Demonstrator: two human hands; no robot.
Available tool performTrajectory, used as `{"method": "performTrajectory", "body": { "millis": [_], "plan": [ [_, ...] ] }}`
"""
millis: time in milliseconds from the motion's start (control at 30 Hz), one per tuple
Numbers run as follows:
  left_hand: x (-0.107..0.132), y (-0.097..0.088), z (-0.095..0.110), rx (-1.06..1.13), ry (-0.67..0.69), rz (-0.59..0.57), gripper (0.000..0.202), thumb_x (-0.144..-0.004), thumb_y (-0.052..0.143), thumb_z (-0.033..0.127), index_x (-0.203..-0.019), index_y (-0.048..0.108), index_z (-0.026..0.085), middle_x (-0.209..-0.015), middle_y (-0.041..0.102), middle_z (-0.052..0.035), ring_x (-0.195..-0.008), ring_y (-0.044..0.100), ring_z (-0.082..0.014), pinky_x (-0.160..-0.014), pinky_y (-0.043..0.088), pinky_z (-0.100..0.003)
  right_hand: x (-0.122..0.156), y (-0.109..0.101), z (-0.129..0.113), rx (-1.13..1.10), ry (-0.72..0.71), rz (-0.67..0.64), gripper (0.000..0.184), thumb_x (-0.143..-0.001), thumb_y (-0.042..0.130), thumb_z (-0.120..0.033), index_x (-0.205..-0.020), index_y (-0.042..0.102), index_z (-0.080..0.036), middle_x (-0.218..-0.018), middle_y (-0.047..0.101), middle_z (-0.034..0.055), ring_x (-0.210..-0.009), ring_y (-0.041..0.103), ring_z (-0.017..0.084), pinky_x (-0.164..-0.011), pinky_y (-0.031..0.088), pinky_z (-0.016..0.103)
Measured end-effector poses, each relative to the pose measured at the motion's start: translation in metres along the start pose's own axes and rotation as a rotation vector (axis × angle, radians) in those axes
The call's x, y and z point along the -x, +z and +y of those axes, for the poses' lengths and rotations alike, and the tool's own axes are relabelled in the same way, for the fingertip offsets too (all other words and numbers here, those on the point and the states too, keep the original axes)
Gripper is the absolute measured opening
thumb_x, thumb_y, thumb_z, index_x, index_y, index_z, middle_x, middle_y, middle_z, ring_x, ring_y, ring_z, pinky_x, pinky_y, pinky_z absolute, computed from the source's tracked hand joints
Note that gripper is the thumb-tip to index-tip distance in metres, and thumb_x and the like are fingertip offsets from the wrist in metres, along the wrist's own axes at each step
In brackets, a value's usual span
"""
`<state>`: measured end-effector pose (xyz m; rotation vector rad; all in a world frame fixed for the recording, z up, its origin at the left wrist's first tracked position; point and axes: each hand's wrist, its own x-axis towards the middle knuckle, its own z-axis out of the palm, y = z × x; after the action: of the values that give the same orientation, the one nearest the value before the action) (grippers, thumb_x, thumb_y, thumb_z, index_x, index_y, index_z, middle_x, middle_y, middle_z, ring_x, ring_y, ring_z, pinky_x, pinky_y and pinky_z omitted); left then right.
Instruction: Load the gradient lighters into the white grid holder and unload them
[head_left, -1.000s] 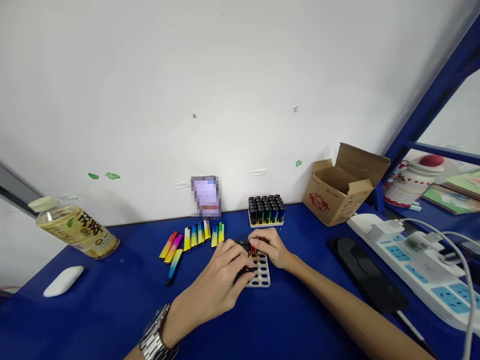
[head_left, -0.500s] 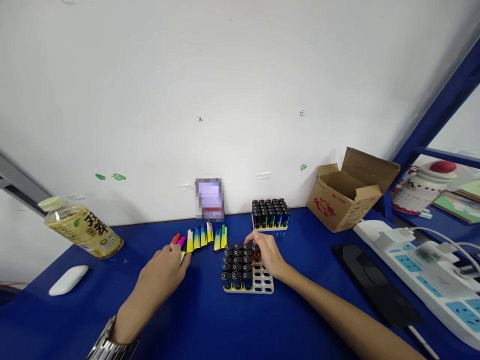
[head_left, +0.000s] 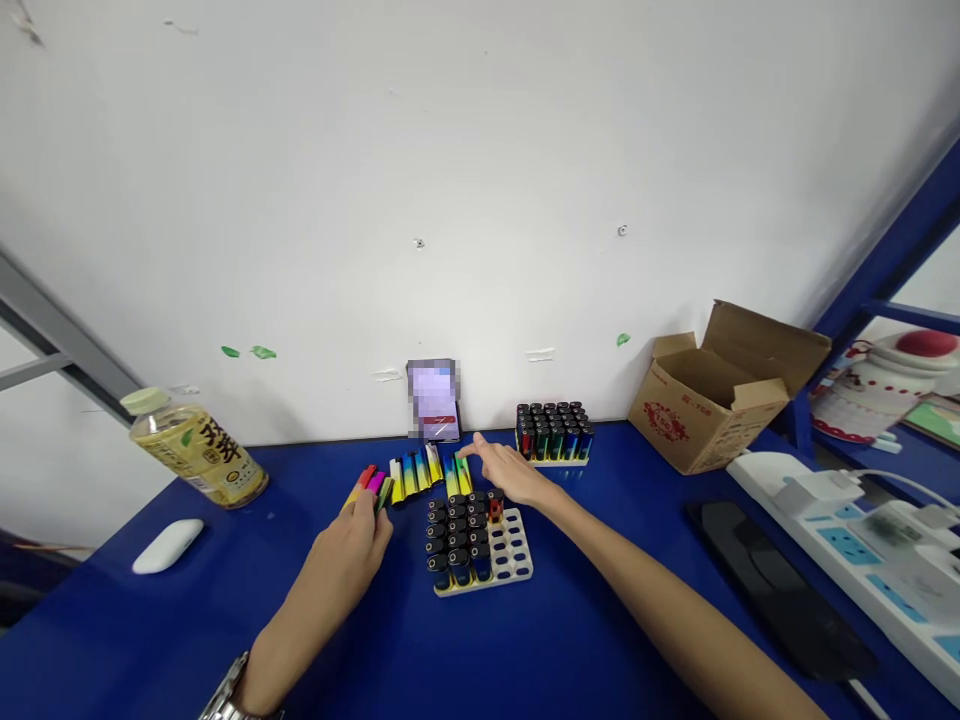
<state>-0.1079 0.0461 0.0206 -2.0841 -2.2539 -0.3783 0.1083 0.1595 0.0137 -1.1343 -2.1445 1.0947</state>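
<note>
A white slotted tray on the blue table holds several black-capped lighters in its left rows. My left hand is closed round loose colourful lighters at the left end of a row of rainbow-coloured ones lying flat. My right hand reaches over the tray's far edge toward the right end of that row, fingers stretched out and holding nothing. A second tray, full of lighters, stands by the wall.
An open cardboard box sits at the back right. A tea bottle and a white mouse lie at the left. A black pad and a white power strip occupy the right side.
My left hand left the tray and went left to the loose lighters, closing on them. My right hand lifted off the tray and moved back-left toward the row.
</note>
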Motion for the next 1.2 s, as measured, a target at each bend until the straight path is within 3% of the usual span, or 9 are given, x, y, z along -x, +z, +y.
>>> {"method": "performTrajectory", "body": {
  "millis": [167, 267, 333, 433, 533, 600, 733, 1000, 1200],
  "plan": [
    [-0.005, -0.014, 0.008, 0.305, 0.089, 0.008, 0.027, -0.091, 0.025, 0.04, -0.088, 0.044, 0.022, -0.066, 0.058, -0.0022, -0.064, 0.06, -0.0214, -0.063, 0.047, -0.033, -0.004, -0.012, -0.003, 0.288, 0.024, -0.09, 0.054, -0.096, 0.023, -0.053, -0.089, 0.068, -0.023, -0.069, 0.058, 0.0051, -0.068, 0.054, 0.021, -0.064, 0.033, 0.03],
    [-0.01, -0.015, 0.013, 0.446, 0.099, -0.012, 0.034, -0.091, 0.028, 0.045, -0.095, 0.051, 0.021, -0.058, 0.057, 0.0013, -0.058, 0.057, -0.0196, -0.064, 0.047, -0.033, 0.0, -0.013, -0.002, 0.342, -0.082, -0.114, 0.035, -0.095, 0.034, -0.044, -0.103, 0.063, -0.026, -0.072, 0.059, 0.0029, -0.062, 0.052, 0.018, -0.058, 0.03, 0.026],
    [-0.014, -0.01, 0.013, 0.501, 0.085, 0.062, 0.035, -0.088, 0.035, 0.047, -0.095, 0.056, 0.02, -0.069, 0.064, -0.0022, -0.063, 0.059, -0.0193, -0.067, 0.048, -0.033, 0.001, -0.012, -0.001, 0.332, -0.147, -0.134, 0.03, -0.095, 0.035, -0.042, -0.106, 0.06, -0.03, -0.068, 0.057, 0.0007, -0.058, 0.048, 0.016, -0.055, 0.028, 0.025],
    [-0.016, -0.001, 0.01, 0.575, 0.042, 0.153, 0.034, -0.082, 0.047, 0.049, -0.089, 0.063, 0.02, -0.084, 0.069, -0.0047, -0.071, 0.06, -0.0188, -0.067, 0.048, -0.031, 0.001, -0.012, -0.001, 0.34, -0.157, -0.147, 0.03, -0.095, 0.035, -0.041, -0.086, 0.059, -0.026, -0.061, 0.05, -0.0008, -0.051, 0.04, 0.013, -0.054, 0.024, 0.025],
    [-0.014, 0.005, 0.006, 0.685, -0.057, 0.177, 0.036, -0.075, 0.057, 0.052, -0.085, 0.068, 0.02, -0.07, 0.067, -0.0013, -0.056, 0.055, -0.0145, -0.056, 0.045, -0.027, 0.0, -0.012, -0.003, 0.351, -0.143, -0.161, 0.022, -0.092, 0.043, -0.029, -0.073, 0.05, -0.022, -0.057, 0.044, -0.0024, -0.048, 0.035, 0.011, -0.054, 0.022, 0.025],
    [-0.013, 0.007, 0.005, 0.806, -0.123, 0.184, 0.037, -0.068, 0.065, 0.053, -0.085, 0.069, 0.019, -0.066, 0.066, -0.0005, -0.055, 0.055, -0.0139, -0.053, 0.045, -0.025, 0.001, -0.011, -0.005, 0.38, -0.132, -0.205, 0.014, -0.085, 0.05, -0.016, -0.073, 0.048, -0.022, -0.055, 0.041, -0.0041, -0.048, 0.032, 0.01, -0.054, 0.021, 0.024],
    [-0.012, 0.01, 0.006, 1.044, -0.22, 0.169, 0.042, -0.06, 0.074, 0.05, -0.084, 0.07, 0.016, -0.071, 0.068, -0.0028, -0.068, 0.061, -0.0174, -0.061, 0.049, -0.027, 0.004, -0.012, -0.004, 0.434, -0.119, -0.229, 0.027, -0.069, 0.055, 0.0, -0.082, 0.049, -0.023, -0.056, 0.041, -0.0061, -0.05, 0.032, 0.01, -0.055, 0.022, 0.023],
    [-0.017, 0.014, 0.029, 1.489, -0.25, 0.097, 0.042, -0.075, 0.06, 0.059, -0.086, 0.052, 0.02, -0.074, 0.06, 0.0021, -0.058, 0.057, -0.0108, -0.057, 0.049, -0.025, 0.008, -0.005, 0.013, -0.034, -0.176, -0.04, 0.057, -0.077, 0.051, -0.013, -0.131, 0.032, -0.02, -0.062, 0.048, -0.0079, -0.053, 0.041, 0.011, -0.055, 0.033, 0.023],
    [-0.024, 0.029, 0.045, 1.386, -0.249, 0.073, 0.044, -0.079, 0.05, 0.064, -0.088, 0.05, 0.021, -0.048, 0.033, 0.0116, -0.034, 0.026, -0.0057, -0.032, 0.022, -0.017, 0.008, 0.007, 0.016, -0.144, -0.18, 0.104, 0.011, -0.084, 0.045, -0.025, -0.092, 0.05, -0.019, -0.065, 0.045, -0.0044, -0.056, 0.04, 0.011, -0.054, 0.033, 0.024]
  ]
}}
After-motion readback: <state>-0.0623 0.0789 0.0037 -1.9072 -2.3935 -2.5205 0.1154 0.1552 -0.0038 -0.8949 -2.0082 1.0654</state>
